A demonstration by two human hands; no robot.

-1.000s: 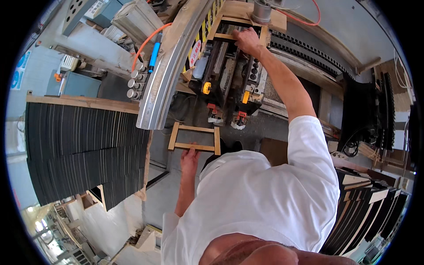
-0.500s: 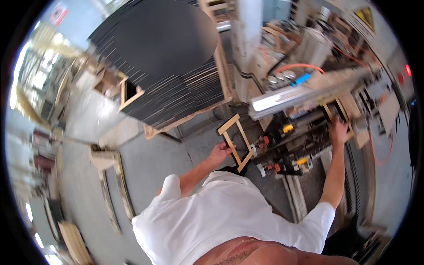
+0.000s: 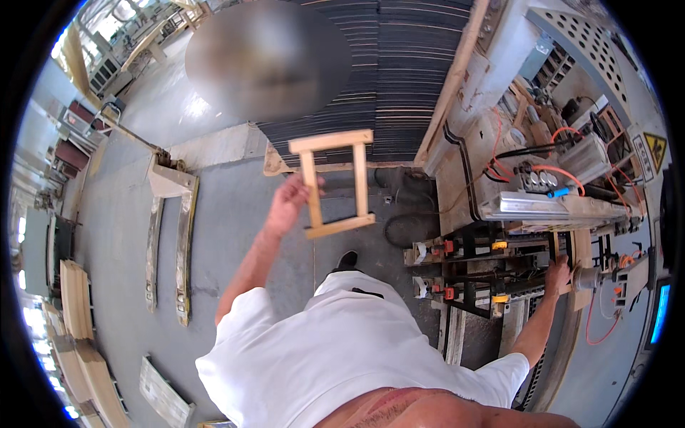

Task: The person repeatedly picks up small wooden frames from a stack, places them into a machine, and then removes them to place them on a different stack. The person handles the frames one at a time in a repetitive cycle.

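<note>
A small rectangular wooden frame [image 3: 361,175] of pale strips, with dark edges and overhanging end bars, is raised over the floor in front of me. My left hand [image 3: 289,203] is closed round its left side strip. Out to the right, my right hand [image 3: 558,275] reaches into a clamping machine [image 3: 492,246] with black rails and red and yellow parts. Its fingers are curled on a second wooden frame [image 3: 556,245] lying in the machine, mostly hidden by the hand and the metal bar above.
A large stack of dark-edged strips [image 3: 414,85] stands ahead. Left on the floor is a pallet jack [image 3: 173,184], with wooden boards [image 3: 75,299] farther left. Orange hoses [image 3: 567,171] run over the machine. At far right is a lit screen [image 3: 660,314].
My left hand has lifted the wooden frame away from the machine, forward and to the left. My view has turned left. The right hand stays at the machine.
</note>
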